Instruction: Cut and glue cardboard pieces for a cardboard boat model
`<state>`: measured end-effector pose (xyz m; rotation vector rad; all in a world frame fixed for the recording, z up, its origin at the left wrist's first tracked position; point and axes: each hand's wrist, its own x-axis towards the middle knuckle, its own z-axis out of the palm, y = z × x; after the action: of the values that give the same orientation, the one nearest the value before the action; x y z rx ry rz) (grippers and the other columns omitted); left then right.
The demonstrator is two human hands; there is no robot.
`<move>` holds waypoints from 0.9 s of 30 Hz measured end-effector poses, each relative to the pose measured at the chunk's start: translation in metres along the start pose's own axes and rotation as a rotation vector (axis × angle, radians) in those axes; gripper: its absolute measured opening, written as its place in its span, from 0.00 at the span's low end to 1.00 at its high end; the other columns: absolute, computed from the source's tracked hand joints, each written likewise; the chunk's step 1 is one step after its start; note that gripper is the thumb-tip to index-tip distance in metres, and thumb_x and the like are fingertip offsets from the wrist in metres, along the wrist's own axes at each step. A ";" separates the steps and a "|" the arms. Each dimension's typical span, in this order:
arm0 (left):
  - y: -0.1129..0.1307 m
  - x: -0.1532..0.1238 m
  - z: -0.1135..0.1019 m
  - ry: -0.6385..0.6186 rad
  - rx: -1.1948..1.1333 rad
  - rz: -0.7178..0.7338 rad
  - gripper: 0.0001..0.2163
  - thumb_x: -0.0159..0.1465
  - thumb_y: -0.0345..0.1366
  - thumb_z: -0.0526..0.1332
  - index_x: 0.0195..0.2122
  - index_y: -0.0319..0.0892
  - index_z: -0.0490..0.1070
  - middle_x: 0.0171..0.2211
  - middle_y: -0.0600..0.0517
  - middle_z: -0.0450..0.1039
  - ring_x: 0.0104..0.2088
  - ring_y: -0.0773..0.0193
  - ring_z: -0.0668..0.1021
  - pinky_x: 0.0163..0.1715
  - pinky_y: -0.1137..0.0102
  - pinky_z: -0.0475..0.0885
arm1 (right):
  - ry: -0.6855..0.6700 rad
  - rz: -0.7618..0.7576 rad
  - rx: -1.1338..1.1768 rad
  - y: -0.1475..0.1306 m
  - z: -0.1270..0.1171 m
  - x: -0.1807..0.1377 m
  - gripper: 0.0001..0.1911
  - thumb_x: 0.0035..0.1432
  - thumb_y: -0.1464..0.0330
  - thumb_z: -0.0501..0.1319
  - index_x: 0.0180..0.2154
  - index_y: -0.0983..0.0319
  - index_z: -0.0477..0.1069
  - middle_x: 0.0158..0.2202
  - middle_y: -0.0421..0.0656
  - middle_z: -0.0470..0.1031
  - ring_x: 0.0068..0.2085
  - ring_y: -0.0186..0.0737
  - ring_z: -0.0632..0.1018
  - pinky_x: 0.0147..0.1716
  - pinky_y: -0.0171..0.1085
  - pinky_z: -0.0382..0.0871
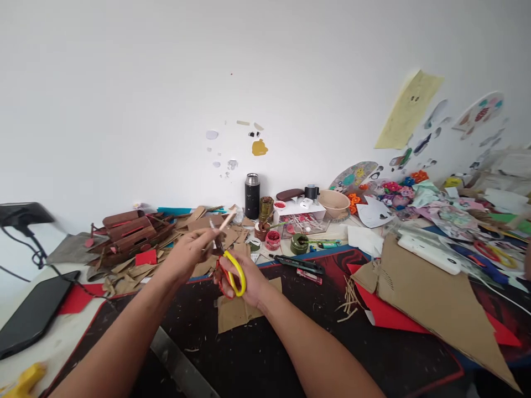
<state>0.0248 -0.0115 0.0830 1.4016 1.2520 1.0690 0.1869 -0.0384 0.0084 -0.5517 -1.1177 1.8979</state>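
Observation:
My right hand (244,279) grips a pair of scissors (230,272) with yellow and red handles, blades pointing up and away. My left hand (188,251) pinches a thin wooden stick (224,224) just above the scissors' blades, its tip pointing up to the right. Both hands hover over a black mat (257,354) and a scrap of brown cardboard (236,312) lying below them.
Brown cardboard pieces and a wooden model (128,235) are piled at the left. A black flask (251,195), paint pots (272,239) and a bowl (334,203) stand at the back. A large cardboard sheet (435,301) over red paper lies right. A phone (33,312) rests at the far left.

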 end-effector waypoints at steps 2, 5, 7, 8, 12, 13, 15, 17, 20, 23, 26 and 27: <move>-0.001 0.008 -0.017 0.110 0.043 0.035 0.20 0.59 0.57 0.64 0.33 0.43 0.77 0.17 0.60 0.58 0.19 0.68 0.60 0.19 0.72 0.55 | 0.073 -0.030 -0.008 -0.003 -0.007 0.002 0.31 0.55 0.42 0.74 0.37 0.58 0.65 0.27 0.36 0.78 0.14 0.28 0.70 0.13 0.28 0.57; -0.006 0.017 -0.042 0.330 0.393 0.106 0.21 0.62 0.57 0.59 0.35 0.43 0.79 0.20 0.56 0.67 0.22 0.64 0.68 0.23 0.70 0.62 | 0.159 -0.077 -0.011 -0.006 -0.016 0.005 0.32 0.54 0.40 0.74 0.37 0.58 0.65 0.26 0.35 0.78 0.13 0.29 0.70 0.13 0.30 0.60; -0.009 0.020 -0.052 0.357 0.550 0.106 0.23 0.63 0.58 0.56 0.34 0.43 0.79 0.21 0.54 0.71 0.23 0.62 0.71 0.25 0.69 0.64 | 0.174 -0.086 -0.022 -0.006 -0.019 0.005 0.33 0.54 0.38 0.72 0.37 0.58 0.64 0.26 0.36 0.78 0.14 0.30 0.72 0.13 0.30 0.61; -0.010 0.020 -0.054 0.355 0.588 0.099 0.23 0.62 0.58 0.55 0.34 0.43 0.80 0.21 0.54 0.71 0.23 0.61 0.72 0.26 0.68 0.64 | 0.165 -0.078 -0.033 -0.005 -0.019 0.005 0.34 0.55 0.37 0.71 0.37 0.58 0.64 0.26 0.37 0.78 0.15 0.32 0.74 0.13 0.30 0.62; -0.012 0.021 -0.054 0.363 0.659 0.090 0.24 0.62 0.58 0.56 0.37 0.43 0.82 0.19 0.54 0.71 0.24 0.59 0.73 0.27 0.68 0.64 | 0.064 -0.017 -0.107 -0.002 -0.014 0.001 0.35 0.58 0.33 0.66 0.40 0.57 0.62 0.28 0.41 0.82 0.22 0.40 0.82 0.17 0.31 0.66; -0.012 0.021 -0.054 0.365 0.674 0.092 0.25 0.62 0.58 0.55 0.38 0.43 0.83 0.20 0.53 0.72 0.24 0.59 0.74 0.28 0.67 0.64 | 0.043 -0.003 -0.129 -0.002 -0.012 0.000 0.35 0.58 0.33 0.66 0.41 0.57 0.62 0.29 0.41 0.82 0.23 0.40 0.83 0.18 0.30 0.67; -0.011 0.021 -0.054 0.366 0.701 0.093 0.26 0.63 0.58 0.54 0.40 0.42 0.84 0.21 0.52 0.75 0.26 0.57 0.76 0.29 0.67 0.66 | 0.013 0.026 -0.164 -0.001 -0.009 -0.001 0.36 0.57 0.34 0.67 0.42 0.57 0.62 0.31 0.43 0.83 0.26 0.41 0.84 0.21 0.31 0.69; -0.009 0.020 -0.055 0.365 0.725 0.094 0.27 0.64 0.57 0.53 0.41 0.42 0.84 0.23 0.51 0.77 0.27 0.56 0.77 0.31 0.67 0.67 | -0.002 0.047 -0.184 -0.001 -0.008 -0.002 0.37 0.55 0.34 0.68 0.43 0.58 0.63 0.34 0.45 0.84 0.27 0.42 0.85 0.23 0.32 0.71; -0.008 0.020 -0.055 0.350 0.754 0.101 0.26 0.64 0.56 0.54 0.41 0.43 0.85 0.28 0.49 0.82 0.30 0.55 0.80 0.32 0.67 0.69 | -0.009 0.070 -0.200 -0.002 -0.006 -0.002 0.38 0.53 0.34 0.70 0.44 0.58 0.64 0.37 0.48 0.85 0.28 0.43 0.85 0.25 0.34 0.72; -0.008 0.020 -0.054 0.339 0.785 0.112 0.25 0.65 0.55 0.54 0.43 0.44 0.86 0.35 0.47 0.86 0.35 0.54 0.83 0.35 0.67 0.71 | -0.022 0.087 -0.228 -0.003 -0.006 -0.003 0.39 0.55 0.35 0.70 0.50 0.59 0.67 0.39 0.50 0.86 0.30 0.45 0.86 0.26 0.34 0.73; -0.009 0.020 -0.053 0.343 0.823 0.111 0.25 0.65 0.55 0.55 0.45 0.45 0.86 0.39 0.45 0.87 0.38 0.52 0.84 0.37 0.67 0.72 | -0.060 0.112 -0.209 -0.001 -0.008 -0.002 0.41 0.55 0.36 0.71 0.54 0.59 0.67 0.40 0.50 0.86 0.31 0.45 0.86 0.28 0.36 0.75; -0.010 0.021 -0.053 0.343 0.835 0.110 0.24 0.65 0.55 0.55 0.44 0.45 0.86 0.40 0.45 0.87 0.39 0.51 0.85 0.37 0.67 0.72 | -0.075 0.124 -0.194 0.001 -0.009 -0.001 0.41 0.55 0.36 0.71 0.54 0.59 0.67 0.41 0.50 0.86 0.33 0.46 0.87 0.29 0.36 0.76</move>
<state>-0.0268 0.0141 0.0832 1.9642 2.0369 0.9118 0.1936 -0.0353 0.0031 -0.6752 -1.3535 1.9407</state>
